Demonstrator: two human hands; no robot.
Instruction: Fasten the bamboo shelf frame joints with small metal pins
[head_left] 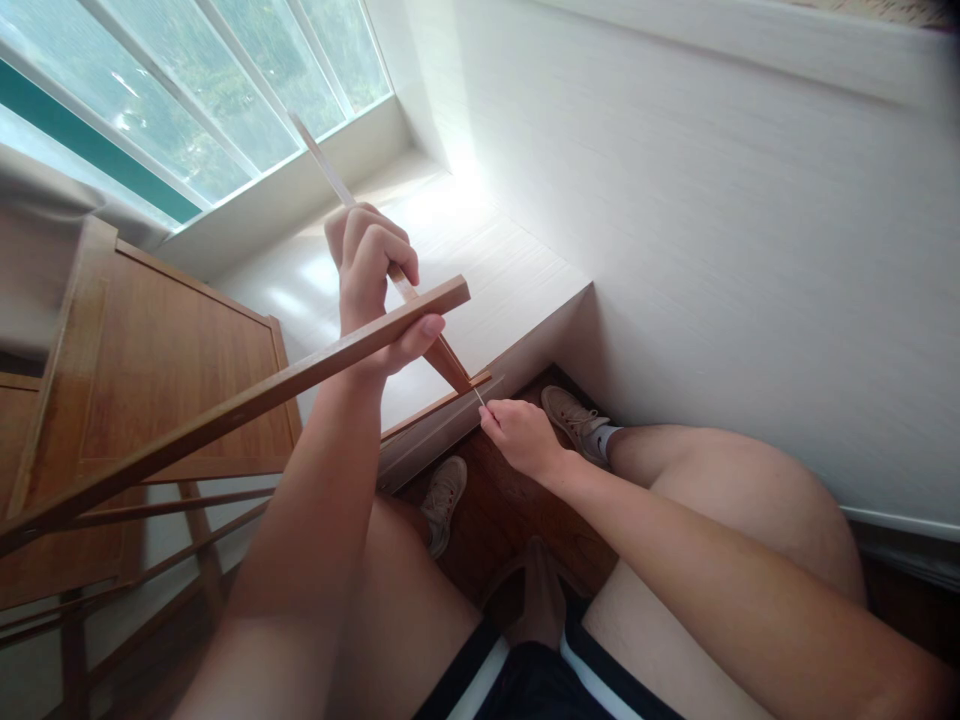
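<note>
My left hand (373, 282) is closed around two long brown wooden strips. One wooden strip (225, 412) runs from the hand down to the lower left. A thinner strip (420, 310) crosses it, pointing up toward the window and down to a tip near my right hand. My right hand (520, 434) is pinched shut on a thin pale sliver (478, 397) that sticks up at the lower tip of the thin strip. Both hands are above my knees, over a white platform edge (480, 395).
A white raised platform (465, 250) lies under the window (180, 100), with a white wall (712, 220) on the right. A brown wooden panel and rail frame (157, 370) stand at the left. My shoes (574, 418) rest on a dark wood floor (510, 510).
</note>
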